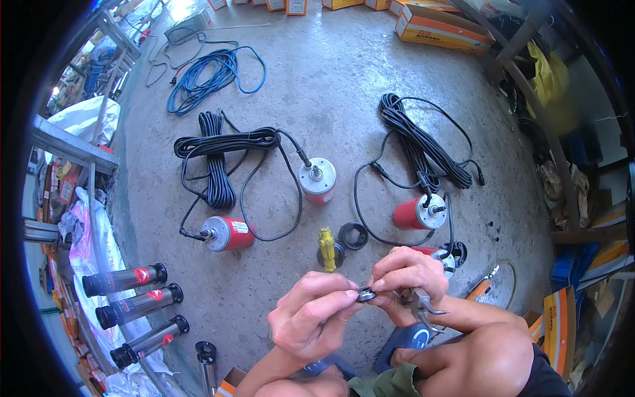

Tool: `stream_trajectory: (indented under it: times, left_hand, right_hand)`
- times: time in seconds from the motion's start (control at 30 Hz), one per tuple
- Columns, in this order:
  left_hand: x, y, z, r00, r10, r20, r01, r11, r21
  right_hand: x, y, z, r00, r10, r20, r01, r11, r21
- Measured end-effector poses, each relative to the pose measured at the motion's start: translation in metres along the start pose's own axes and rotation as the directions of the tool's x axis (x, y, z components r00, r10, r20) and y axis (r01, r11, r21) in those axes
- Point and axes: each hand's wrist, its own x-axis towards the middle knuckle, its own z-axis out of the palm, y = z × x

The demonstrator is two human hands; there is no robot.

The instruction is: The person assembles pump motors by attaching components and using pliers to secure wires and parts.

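Observation:
Between the fingertips of both hands is a small dark ring-shaped part [366,295]. My left hand [311,312] pinches it from one side, and my right hand [411,276] meets it from the other. Tucked in the right hand is also a pair of pliers [423,306], its thin bent tips pointing down and to the right. Just beyond my hands a yellow-handled screwdriver [326,246] stands upright at a black round part [338,255]. A black ring [353,235] lies beside it. Close to my right hand is a red cylindrical motor [444,262], partly hidden.
More red motors [235,234] [319,182] [413,213] stand or lie with bundled black cables [221,155] [430,149]. Blue cable [211,76] lies coiled farther off. Dark tubes [126,280] line the left. Orange boxes [443,30] stand at the back. Shelving [73,145] flanks the floor.

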Motion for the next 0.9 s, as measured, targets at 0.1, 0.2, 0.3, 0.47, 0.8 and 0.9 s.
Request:
stream_trajectory:
  times: [0.1,0.2,0.3,0.47,0.8,0.9]
  left_hand:
    - [-0.001,0.0,0.002,1.0,-0.018,-0.001,0.018,1.0,0.003]
    - [-0.006,-0.005,0.005,0.999,-0.032,-0.014,0.033,0.999,0.02]
    - [-0.008,-0.006,0.008,1.0,-0.02,-0.018,0.021,0.998,0.06]
    - [-0.009,-0.006,0.011,0.999,0.024,-0.038,-0.018,0.99,0.138]
    - [-0.008,-0.005,0.011,0.994,0.094,-0.056,-0.084,0.983,0.161]
    - [-0.007,-0.007,0.011,0.993,0.102,-0.051,-0.093,0.983,0.161]
  right_hand:
    - [-0.001,0.001,0.001,1.0,0.01,-0.002,-0.01,1.0,0.005]
    - [0.001,-0.002,0.0,0.999,0.044,0.023,-0.043,0.999,-0.028]
    - [0.002,-0.004,0.001,0.997,0.08,0.02,-0.079,0.996,-0.051]
    - [-0.001,0.001,0.008,1.0,0.022,0.003,-0.022,0.997,-0.08]
    - [-0.001,0.001,0.012,1.0,0.015,-0.025,-0.015,1.0,-0.004]
    - [-0.001,0.002,0.013,1.0,0.009,-0.025,-0.009,1.0,-0.009]
